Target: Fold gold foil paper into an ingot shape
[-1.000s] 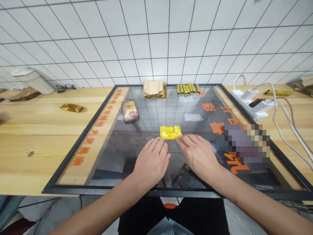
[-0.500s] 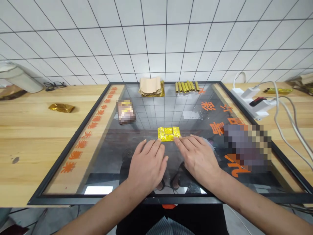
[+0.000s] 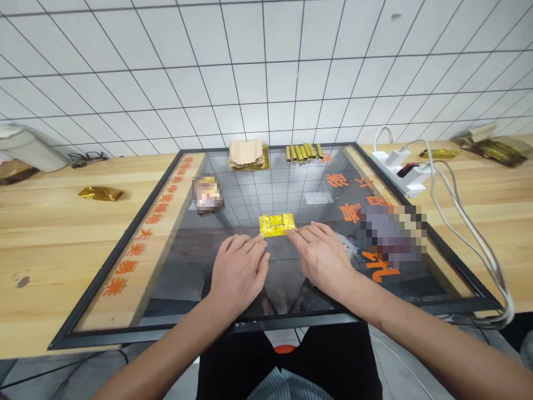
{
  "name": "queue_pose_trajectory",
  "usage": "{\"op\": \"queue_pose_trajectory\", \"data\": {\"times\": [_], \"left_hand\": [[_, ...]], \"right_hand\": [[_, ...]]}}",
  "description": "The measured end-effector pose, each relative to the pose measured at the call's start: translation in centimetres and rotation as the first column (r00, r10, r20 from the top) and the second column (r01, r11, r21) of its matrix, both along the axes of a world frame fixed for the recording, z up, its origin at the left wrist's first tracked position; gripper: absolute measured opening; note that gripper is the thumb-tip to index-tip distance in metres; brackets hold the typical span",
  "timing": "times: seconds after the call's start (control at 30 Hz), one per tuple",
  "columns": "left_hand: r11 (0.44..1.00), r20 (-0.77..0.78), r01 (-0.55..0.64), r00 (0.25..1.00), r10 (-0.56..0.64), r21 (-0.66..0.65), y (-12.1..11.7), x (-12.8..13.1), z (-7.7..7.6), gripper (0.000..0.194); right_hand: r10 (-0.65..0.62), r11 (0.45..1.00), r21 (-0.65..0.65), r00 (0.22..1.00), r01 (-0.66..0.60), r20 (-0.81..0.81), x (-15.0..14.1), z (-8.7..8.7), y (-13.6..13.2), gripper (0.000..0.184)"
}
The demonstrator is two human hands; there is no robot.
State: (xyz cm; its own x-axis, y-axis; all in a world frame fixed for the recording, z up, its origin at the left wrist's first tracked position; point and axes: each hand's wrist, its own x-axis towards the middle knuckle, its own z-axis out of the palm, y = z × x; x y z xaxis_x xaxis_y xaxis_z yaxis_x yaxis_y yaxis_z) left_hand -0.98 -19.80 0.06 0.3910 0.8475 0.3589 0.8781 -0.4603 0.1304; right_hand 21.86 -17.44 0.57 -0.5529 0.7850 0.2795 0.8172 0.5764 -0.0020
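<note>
Left hand (image 3: 238,272) and right hand (image 3: 320,258) are both open, fingers out and nearly flat, nothing gripped. Left fingertips (image 3: 259,238) sit at the near-left corner of the folded gold foil block (image 3: 277,225), right fingertips (image 3: 293,232) at its near-right edge, both apparently touching it. The block lies flat on the glass-topped frame (image 3: 137,311), just ahead of the hands, about central side to side, and well in from every frame edge. A long stretch of glass runs from the block to the far edge; the hands and forearms cross the near edge.

Far edge of the glass: stack of brown paper sheets on gold foil (image 3: 246,155) and a row of rolled gold foil tubes (image 3: 303,152). Left of the block, a pixelated packet (image 3: 207,194) sits near the wooden strip with orange characters (image 3: 166,222). Right of the right hand, a pixelated object (image 3: 391,233), too blurred to tell. On the wooden worktop (image 3: 50,239): crumpled gold foil (image 3: 100,193) at left; power strip (image 3: 400,166) and white cable (image 3: 466,244) at right.
</note>
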Motion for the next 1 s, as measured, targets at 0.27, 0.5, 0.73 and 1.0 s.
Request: {"op": "queue_pose_trajectory", "data": {"times": [0.27, 0.5, 0.73, 1.0], "left_hand": [[0.999, -0.040, -0.016, 0.999, 0.017, 0.030, 0.05, -0.01, -0.01, 0.022], [0.999, -0.022, -0.025, 0.999, 0.026, 0.032, 0.35, -0.05, 0.36, 0.022], [0.999, -0.001, -0.038, 0.999, 0.038, 0.023, 0.17, -0.08, 0.14, 0.021], [0.999, -0.036, 0.034, 0.999, -0.033, 0.027, -0.19, 0.18, -0.10, 0.025]], "right_hand": [[-0.018, 0.999, -0.028, 1.000, 0.018, 0.009, -0.12, 0.18, 0.09, 0.035], [-0.024, 0.999, -0.033, 0.999, 0.025, 0.023, -0.02, 0.79, 0.30, 0.027], [-0.027, 0.999, -0.048, 0.997, 0.024, -0.071, 0.37, 0.36, 0.39, 0.033], [0.002, 1.000, -0.010, 0.993, -0.004, -0.120, 0.80, 0.15, 0.54, 0.040]]}}
